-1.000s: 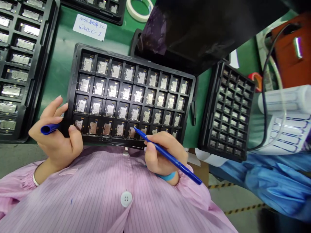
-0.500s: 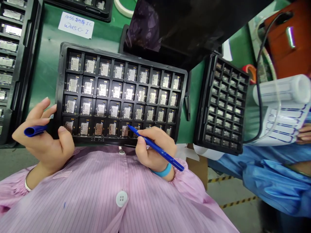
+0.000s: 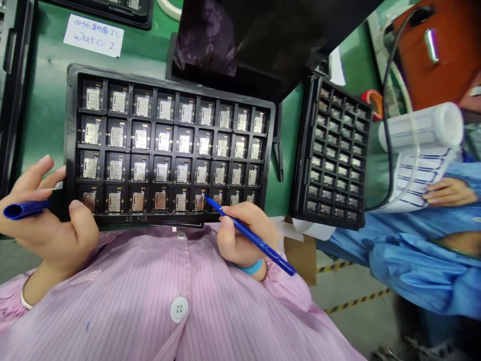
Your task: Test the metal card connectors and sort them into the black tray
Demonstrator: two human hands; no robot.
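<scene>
A black compartment tray (image 3: 165, 220) lies in front of me, its pockets filled with small boards bearing silvery metal parts. My left hand (image 3: 48, 215) is at the tray's near left corner. A blue pen cap (image 3: 33, 207) is tucked between its fingers, the hollow end facing left, while the thumb rests by the corner pocket. In my right hand (image 3: 250, 230) is a slim blue pen (image 3: 259, 243), pinched between thumb and fingers. Its tip is at the sixth board (image 3: 199, 201) from the left in the nearest row; whether it touches cannot be made out.
Behind the tray stands a dark screen (image 3: 270, 40). A handwritten label (image 3: 93, 35) lies at the back left. To the right are a stack of filled trays (image 3: 296, 170), orange tape (image 3: 373, 104) and a roll of printed sheet (image 3: 421, 128). A co-worker's hand (image 3: 447, 192) touches the sheet.
The view has shifted right. My pen tip has moved from the fifth board to the sixth in the nearest row. A co-worker's hand has come into view on the printed sheet.
</scene>
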